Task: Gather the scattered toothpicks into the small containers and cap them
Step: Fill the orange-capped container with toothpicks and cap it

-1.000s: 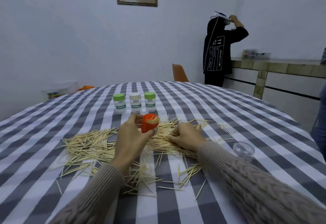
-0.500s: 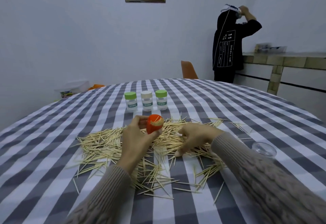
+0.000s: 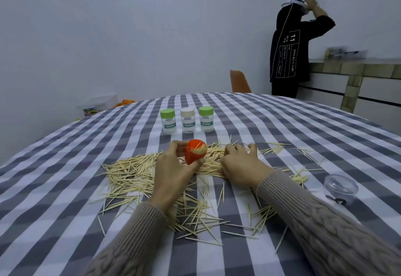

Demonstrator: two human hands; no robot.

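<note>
Biggest risk we can see: the orange container (image 3: 193,153) is tilted with its open mouth facing us, already stuffed with toothpick tips, so if our left hand (image 3: 173,167) tips it any further the bundle could slide right back out onto the pile. Also, the scattered toothpicks (image 3: 134,173) are all crisscrossed, so a careless grab would probably bring them up crooked and they'd jam at the mouth.

Pose: left fingers and thumb are wrapped round the orange container, holding it just above the pile, around the middle of the table (image 3: 65,167). Our right hand (image 3: 240,165) sits palm-down on the toothpicks right beside it, fingers curled into the heap; can't tell if it's actually pinching any yet. Three capped jars (image 3: 188,120) stand in a row toward the far edge, and a clear lid (image 3: 340,186) sits near the right edge.
</note>
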